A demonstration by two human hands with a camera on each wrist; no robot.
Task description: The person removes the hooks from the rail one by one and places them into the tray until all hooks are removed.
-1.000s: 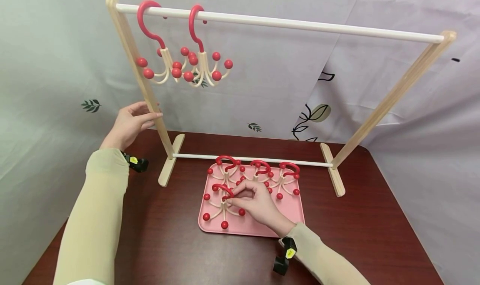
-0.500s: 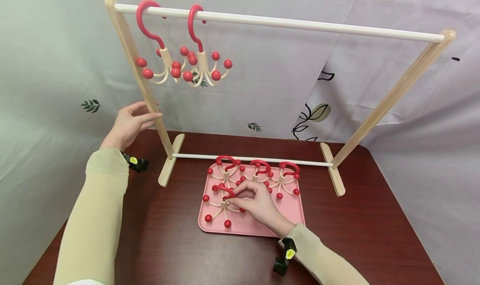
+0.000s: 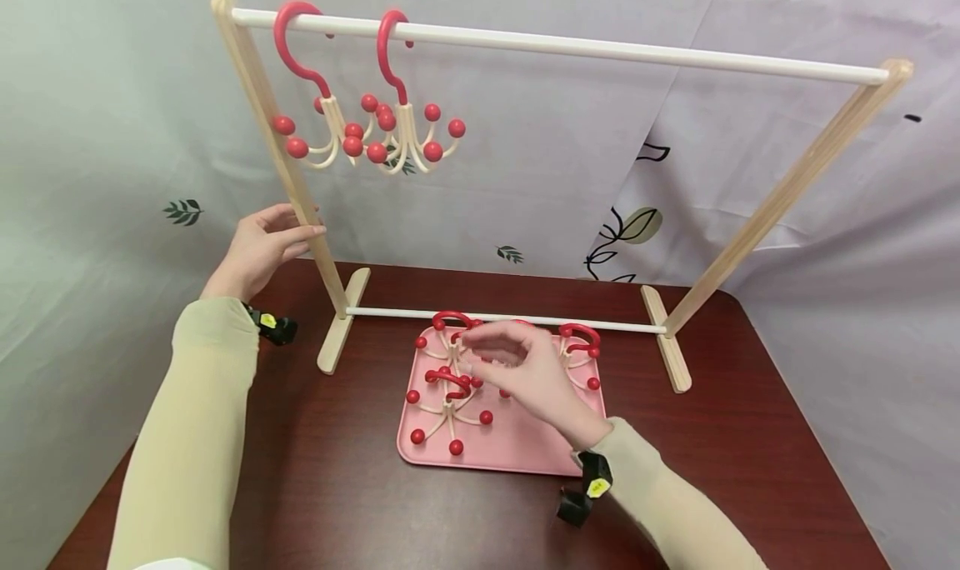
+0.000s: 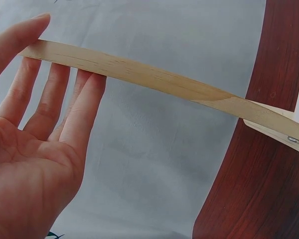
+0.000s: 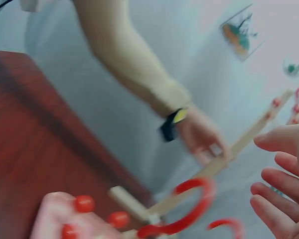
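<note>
Dark red-brown, wood-grain table (image 3: 720, 453) under it all. On it, tall rack (image 3: 780, 202) of pale wood w/ white upper rod (image 3: 600, 49) & lower rod (image 3: 390, 312). Pink rect. tray (image 3: 510, 447) w/ raised rim sits just in front of lower rod. Hangers w/ red hooks, cream arms & red ball tips: 2 hung (image 3: 406, 128) side by side nr L end of upper rod; 4 on tray, i.e. 1 front L (image 3: 449, 412), 3 in back row, mid one mostly hidden by R hand (image 3: 534, 370). Hands well apart: L hand (image 3: 258, 245) holds L post (image 3: 291, 178) btwn thumb & fingers; R hand over tray, thumb & fingers apart in loose curve. Black cams (image 3: 279, 330) on both wrists.
</note>
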